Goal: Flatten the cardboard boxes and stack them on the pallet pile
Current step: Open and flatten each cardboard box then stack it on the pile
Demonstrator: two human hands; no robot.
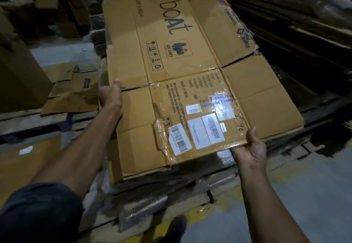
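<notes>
Both arms reach forward to the flattened box. The left hand grips its left edge; the right hand holds its near corner, thumb on top.

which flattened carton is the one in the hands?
The big flattened box printed "boat", on top of the pallet pile: left hand and right hand grip its edges. The flattened cartons at left lie untouched.
</notes>
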